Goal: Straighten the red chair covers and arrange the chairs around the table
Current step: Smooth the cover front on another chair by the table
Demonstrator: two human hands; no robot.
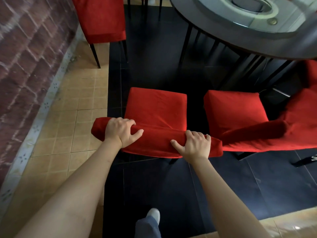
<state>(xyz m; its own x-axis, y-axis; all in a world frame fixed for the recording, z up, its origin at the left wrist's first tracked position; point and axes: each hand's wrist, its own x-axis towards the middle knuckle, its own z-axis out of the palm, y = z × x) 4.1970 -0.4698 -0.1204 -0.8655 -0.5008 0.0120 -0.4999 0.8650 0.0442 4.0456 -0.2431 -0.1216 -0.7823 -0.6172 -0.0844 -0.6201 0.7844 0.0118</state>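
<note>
Head view: left hand (121,130) and right hand (194,145) both grasp the chair's (156,107) covered backrest top (fingers curled over), beside another chair (234,110).

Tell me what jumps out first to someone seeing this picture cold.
Two bare hands, left hand and right hand, grip the top of a red-covered chair back in the middle. Another red chair stands beside it on the right, and a round dark table fills the upper right.
</note>
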